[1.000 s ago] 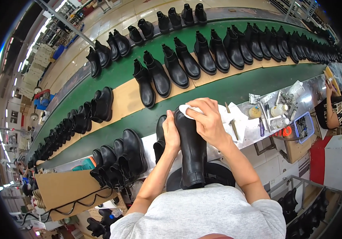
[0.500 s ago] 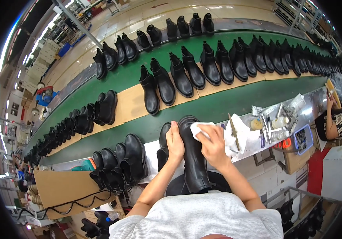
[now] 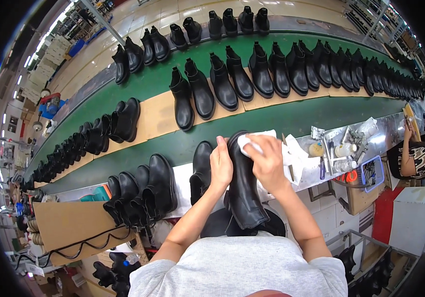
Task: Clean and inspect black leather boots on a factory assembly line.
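A black ankle boot [image 3: 246, 190] lies in front of my body, toe pointing away and shaft near my shirt. My left hand [image 3: 221, 163] holds its left side near the front, fingers together and stretched along the leather. In my right hand [image 3: 268, 161] a white cloth [image 3: 248, 144] is pinched and pressed against the upper near the toe. The fingertips of that hand are partly blurred. Just left of my left hand, another black boot [image 3: 202, 161] stands on the white bench top.
Several black boots [image 3: 159, 185] stand at the bench's left, by a cardboard sheet [image 3: 71, 222]. Beyond, a green conveyor [image 3: 168, 143] carries long boot rows. To the right are white paper [image 3: 296, 156], bottles [image 3: 345, 150] and a blue basket [image 3: 372, 173]. A co-worker [image 3: 402, 158] sits far right.
The view has shifted a little, and the held boot has turned slightly, its shaft end now tilted more to the right. The cloth remains near the toe. More of the boot beside my left hand shows.
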`<state>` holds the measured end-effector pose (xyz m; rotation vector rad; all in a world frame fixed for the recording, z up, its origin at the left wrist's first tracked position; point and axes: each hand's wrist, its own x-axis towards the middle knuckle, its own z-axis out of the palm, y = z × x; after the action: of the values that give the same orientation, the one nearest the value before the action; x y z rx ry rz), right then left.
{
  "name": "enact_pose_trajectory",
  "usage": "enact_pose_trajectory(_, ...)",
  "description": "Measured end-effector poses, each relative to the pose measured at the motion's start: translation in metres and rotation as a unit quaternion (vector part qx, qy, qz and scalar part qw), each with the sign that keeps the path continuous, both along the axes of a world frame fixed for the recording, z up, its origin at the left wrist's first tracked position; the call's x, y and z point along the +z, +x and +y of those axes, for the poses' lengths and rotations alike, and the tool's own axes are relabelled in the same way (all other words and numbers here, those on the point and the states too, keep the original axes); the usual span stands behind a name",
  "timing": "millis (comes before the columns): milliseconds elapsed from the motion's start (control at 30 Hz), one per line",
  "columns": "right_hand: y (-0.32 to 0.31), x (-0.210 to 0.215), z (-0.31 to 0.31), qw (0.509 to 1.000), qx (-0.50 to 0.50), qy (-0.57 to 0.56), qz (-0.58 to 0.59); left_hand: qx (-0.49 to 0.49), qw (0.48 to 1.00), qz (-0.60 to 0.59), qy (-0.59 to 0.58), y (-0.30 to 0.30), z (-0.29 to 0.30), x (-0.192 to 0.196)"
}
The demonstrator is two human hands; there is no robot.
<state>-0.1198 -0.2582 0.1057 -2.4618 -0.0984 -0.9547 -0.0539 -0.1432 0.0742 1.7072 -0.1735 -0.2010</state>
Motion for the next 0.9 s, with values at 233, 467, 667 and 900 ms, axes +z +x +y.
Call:
enact_pose_trajectory(233,0.001,0.006,-0.006,0.987,0.092,-0.128,0.02,-0.12,0.98,0.144,-0.068,0.005,0.009,0.01)
enact_pose_trajectory(467,-0.001,0.012,0.001,0.964,0.136,-0.222,0.062,-0.169,0.96,0.199,-0.104,0.007,0.014,-0.002)
enact_pose_trajectory(667,-0.005,0.01,0.003,0.975,0.111,-0.184,0.053,-0.11,0.972,0.193,-0.081,-0.001,0.012,0.0)
enact_pose_trajectory(900,-0.001,0.004,0.002,0.998,0.013,-0.056,0.037,-0.071,0.993,0.085,-0.037,0.002,0.003,-0.009)
